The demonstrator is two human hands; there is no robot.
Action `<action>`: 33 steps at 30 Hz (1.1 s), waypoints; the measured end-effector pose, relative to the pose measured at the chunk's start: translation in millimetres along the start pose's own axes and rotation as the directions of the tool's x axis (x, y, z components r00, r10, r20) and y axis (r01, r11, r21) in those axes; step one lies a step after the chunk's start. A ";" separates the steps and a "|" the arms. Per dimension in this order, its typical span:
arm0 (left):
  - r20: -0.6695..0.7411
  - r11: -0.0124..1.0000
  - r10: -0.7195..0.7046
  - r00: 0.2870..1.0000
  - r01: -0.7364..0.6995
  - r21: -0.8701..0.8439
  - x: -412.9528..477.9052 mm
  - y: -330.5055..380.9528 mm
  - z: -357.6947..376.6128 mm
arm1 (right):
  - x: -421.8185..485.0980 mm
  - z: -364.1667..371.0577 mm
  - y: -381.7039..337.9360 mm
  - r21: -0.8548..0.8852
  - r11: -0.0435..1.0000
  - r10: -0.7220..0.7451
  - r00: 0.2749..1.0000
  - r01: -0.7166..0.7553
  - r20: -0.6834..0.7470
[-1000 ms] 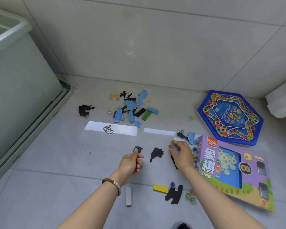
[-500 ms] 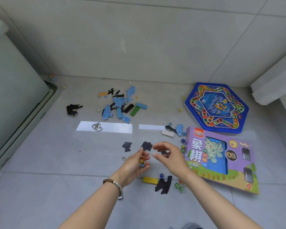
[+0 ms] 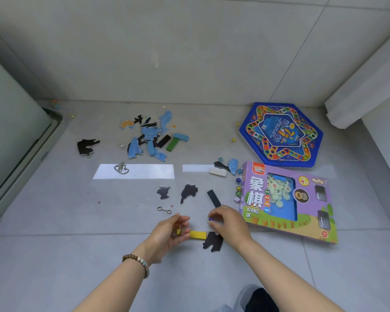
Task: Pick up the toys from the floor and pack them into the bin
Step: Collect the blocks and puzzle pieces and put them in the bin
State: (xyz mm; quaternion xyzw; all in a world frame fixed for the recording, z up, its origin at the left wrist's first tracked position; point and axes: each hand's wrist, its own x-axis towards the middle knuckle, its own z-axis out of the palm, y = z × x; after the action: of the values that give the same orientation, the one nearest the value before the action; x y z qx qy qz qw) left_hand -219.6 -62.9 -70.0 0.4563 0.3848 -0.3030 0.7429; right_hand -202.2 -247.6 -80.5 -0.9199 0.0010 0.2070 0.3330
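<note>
My left hand [image 3: 170,231] is cupped palm-up just above the floor and holds several small marbles [image 3: 177,228]. My right hand [image 3: 229,222] pinches a blue marble [image 3: 210,219] between thumb and fingers, close to the left hand. Between and under the hands lie a yellow block [image 3: 198,234] and a black puzzle piece [image 3: 212,242]. The grey bin [image 3: 11,140] stands at the far left, only its side showing. Loose marbles [image 3: 238,190] and a die sit beside the purple chess box [image 3: 288,201].
Blue and black puzzle pieces with blocks [image 3: 152,138] lie scattered near the wall. A blue hexagonal game board [image 3: 280,134], two black pieces [image 3: 188,192], a black block [image 3: 214,198], metal ring puzzles [image 3: 121,168] and a metal hook [image 3: 164,209] are on the tiles. A white ledge [image 3: 365,86] is at the right.
Both hands drew back toward me, down to the yellow block. The right hand now pinches a blue marble; the left stays cupped around marbles. The view has shifted right, so less of the bin shows.
</note>
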 end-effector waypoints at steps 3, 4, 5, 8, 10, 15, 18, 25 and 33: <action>0.070 0.998 -0.044 0.997 0.048 -0.048 -2.0 0.8 -0.5 | -5.5 0.5 -27.5 0.278 0.960 -0.031 1.000 0.031 -0.003; 0.091 0.998 -0.047 0.995 0.051 -0.045 -2.3 0.7 0.1 | -7.8 1.6 -35.9 0.316 0.947 -0.078 0.996 0.060 0.043; 0.098 0.998 -0.044 0.994 0.048 -0.033 -2.4 1.0 0.6 | -10.3 2.5 -41.3 0.334 0.939 -0.111 0.991 0.080 0.076; 0.036 0.998 -0.002 0.999 0.000 0.057 -5.9 7.0 -4.4 | -8.9 3.2 -35.5 0.338 0.940 -0.055 0.998 0.054 -0.006; -0.028 0.984 0.037 0.999 -0.032 0.176 -8.1 12.1 -17.2 | -8.0 6.9 -21.3 0.310 0.950 0.022 1.000 -0.017 -0.011; -0.042 0.899 0.119 0.992 -0.089 0.429 -12.9 15.1 -62.1 | -16.0 32.5 -7.8 0.020 0.999 -0.036 0.990 0.033 0.140; -0.031 0.923 0.105 0.994 -0.086 0.375 -17.3 11.5 -81.9 | -13.3 41.7 -16.1 -0.058 0.996 -0.068 0.993 0.074 0.096; -0.045 0.914 0.084 0.995 -0.059 0.401 -28.7 13.4 -109.2 | -15.4 51.6 -61.2 0.575 0.801 -0.010 0.956 -0.168 0.294; -0.101 0.936 0.089 0.991 -0.048 0.349 -33.8 13.7 -132.7 | -24.4 96.8 -89.8 0.168 0.958 0.203 0.963 -0.233 0.178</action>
State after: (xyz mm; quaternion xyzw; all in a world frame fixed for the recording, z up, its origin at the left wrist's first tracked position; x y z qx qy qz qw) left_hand -265.3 66.8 -73.4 0.6093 0.3518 -0.3128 0.6380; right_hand -248.8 -121.7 -83.3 -0.8592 0.0956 0.3141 0.3924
